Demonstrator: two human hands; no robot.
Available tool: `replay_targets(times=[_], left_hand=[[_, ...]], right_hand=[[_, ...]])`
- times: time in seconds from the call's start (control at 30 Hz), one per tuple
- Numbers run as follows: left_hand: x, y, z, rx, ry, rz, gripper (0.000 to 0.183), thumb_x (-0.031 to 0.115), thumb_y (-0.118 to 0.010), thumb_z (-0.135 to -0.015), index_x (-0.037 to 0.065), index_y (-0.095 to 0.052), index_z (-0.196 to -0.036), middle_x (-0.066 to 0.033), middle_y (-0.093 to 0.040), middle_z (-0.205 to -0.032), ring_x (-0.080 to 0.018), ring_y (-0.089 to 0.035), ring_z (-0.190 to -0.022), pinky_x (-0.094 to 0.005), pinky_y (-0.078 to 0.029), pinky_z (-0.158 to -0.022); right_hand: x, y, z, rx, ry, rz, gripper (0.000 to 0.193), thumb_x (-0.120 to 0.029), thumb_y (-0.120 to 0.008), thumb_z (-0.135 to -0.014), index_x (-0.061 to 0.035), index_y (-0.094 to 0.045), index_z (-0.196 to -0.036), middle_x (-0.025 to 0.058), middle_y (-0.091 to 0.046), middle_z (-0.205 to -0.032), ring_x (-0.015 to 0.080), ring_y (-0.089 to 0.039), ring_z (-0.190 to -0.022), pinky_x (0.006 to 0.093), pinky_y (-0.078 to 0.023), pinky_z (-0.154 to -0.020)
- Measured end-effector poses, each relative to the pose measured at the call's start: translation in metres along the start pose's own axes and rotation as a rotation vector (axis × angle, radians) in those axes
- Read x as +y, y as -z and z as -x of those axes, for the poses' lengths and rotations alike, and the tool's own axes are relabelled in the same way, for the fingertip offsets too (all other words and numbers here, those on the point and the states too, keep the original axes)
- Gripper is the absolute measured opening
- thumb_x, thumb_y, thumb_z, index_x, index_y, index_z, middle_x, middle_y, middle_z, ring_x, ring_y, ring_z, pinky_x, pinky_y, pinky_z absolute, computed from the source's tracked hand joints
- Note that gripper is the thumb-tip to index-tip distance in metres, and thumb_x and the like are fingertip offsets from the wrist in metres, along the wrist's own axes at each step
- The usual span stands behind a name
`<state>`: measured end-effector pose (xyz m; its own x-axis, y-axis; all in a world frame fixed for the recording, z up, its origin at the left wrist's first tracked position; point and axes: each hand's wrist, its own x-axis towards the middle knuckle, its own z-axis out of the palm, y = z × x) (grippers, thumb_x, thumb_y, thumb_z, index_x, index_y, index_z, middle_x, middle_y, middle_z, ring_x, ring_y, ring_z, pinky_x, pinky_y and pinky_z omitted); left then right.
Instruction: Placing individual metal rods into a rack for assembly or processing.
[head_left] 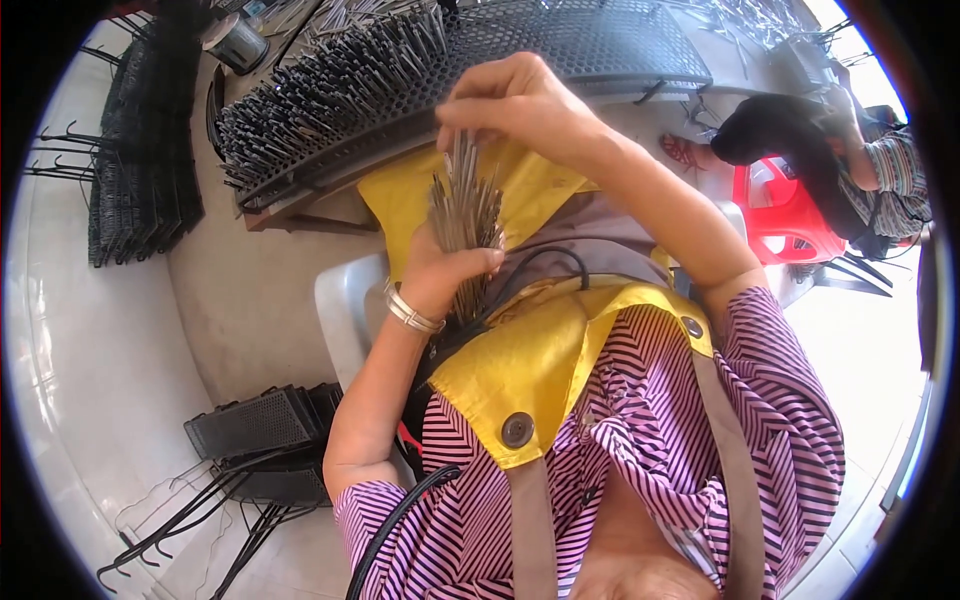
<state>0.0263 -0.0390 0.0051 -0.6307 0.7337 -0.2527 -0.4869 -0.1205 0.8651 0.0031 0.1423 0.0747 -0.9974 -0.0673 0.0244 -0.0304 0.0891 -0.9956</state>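
A bundle of thin grey metal strips (465, 215) stands upright in my left hand (440, 268), whose fingers and thumb wrap round its lower part. Above it, my right hand (520, 105) has its fingers closed in a pinch at the tops of a few strips that rise higher than the others. The fingertips partly cover those tops, so how many strips they grip is hidden. Just beyond both hands is a long black perforated rack (600, 45). Its left part is densely filled with upright metal strips (330, 100), and holes show farther right.
A yellow apron (530, 360) covers my lap, near a white chair (345, 310). Stacked black perforated racks with hooks (150, 140) stand at left, others (255, 430) at lower left. A metal can (235, 42) is at the back. Another person (800, 140) sits at right by a red stool (790, 225).
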Motion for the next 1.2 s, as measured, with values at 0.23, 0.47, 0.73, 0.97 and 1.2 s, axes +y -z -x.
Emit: replay_targets(times=[0.23, 0.47, 0.73, 0.97, 1.2], left_hand=[[-0.001, 0.003, 0.0, 0.066, 0.034, 0.042, 0.045, -0.006, -0.062, -0.064, -0.004, -0.047, -0.106, -0.0098, -0.058, -0.075, -0.0163, -0.054, -0.059, -0.0272, -0.045, -0.054], [-0.005, 0.004, -0.001, 0.148, 0.055, 0.131, 0.024, -0.007, -0.061, -0.065, -0.004, -0.054, -0.088, -0.0099, -0.058, -0.072, -0.0176, -0.055, -0.057, -0.0278, -0.046, -0.05], [-0.005, 0.005, 0.0, 0.174, 0.038, 0.2, 0.02, -0.006, -0.06, -0.066, -0.005, -0.054, -0.085, -0.0104, -0.057, -0.071, -0.0178, -0.055, -0.057, -0.0276, -0.045, -0.05], [-0.005, 0.006, 0.0, 0.189, 0.007, 0.207, 0.019, -0.005, -0.06, -0.066, -0.003, -0.053, -0.084, -0.0097, -0.057, -0.07, -0.0166, -0.054, -0.056, -0.0267, -0.044, -0.048], [-0.003, 0.004, 0.0, 0.21, 0.001, 0.205, 0.02, -0.004, -0.06, -0.066, -0.003, -0.053, -0.085, -0.0086, -0.057, -0.07, -0.015, -0.053, -0.055, -0.0259, -0.043, -0.048]], right_hand=[[0.0, 0.015, -0.009, 0.305, -0.054, -0.206, 0.022, -0.016, -0.061, -0.08, 0.0062, -0.06, -0.082, 0.0124, -0.063, -0.07, 0.0145, -0.06, -0.057, 0.0227, -0.05, -0.049], [0.015, 0.027, -0.026, 0.448, 0.119, -0.332, 0.02, -0.011, -0.06, -0.08, 0.0087, -0.058, -0.083, 0.0146, -0.061, -0.077, 0.019, -0.062, -0.065, 0.0284, -0.055, -0.058], [0.017, 0.022, -0.039, 0.509, 0.263, -0.248, 0.017, -0.011, -0.064, -0.077, 0.0053, -0.061, -0.079, 0.0074, -0.062, -0.068, 0.012, -0.06, -0.06, 0.0223, -0.051, -0.053], [0.019, 0.015, -0.048, 0.526, 0.366, -0.041, 0.011, -0.009, -0.061, -0.081, 0.0005, -0.061, -0.076, 0.0, -0.058, -0.062, 0.0039, -0.054, -0.056, 0.0184, -0.044, -0.048], [0.026, 0.007, -0.052, 0.51, 0.448, 0.112, 0.016, -0.013, -0.064, -0.077, 0.0021, -0.061, -0.08, 0.0056, -0.061, -0.064, 0.0091, -0.058, -0.056, 0.021, -0.047, -0.052]])
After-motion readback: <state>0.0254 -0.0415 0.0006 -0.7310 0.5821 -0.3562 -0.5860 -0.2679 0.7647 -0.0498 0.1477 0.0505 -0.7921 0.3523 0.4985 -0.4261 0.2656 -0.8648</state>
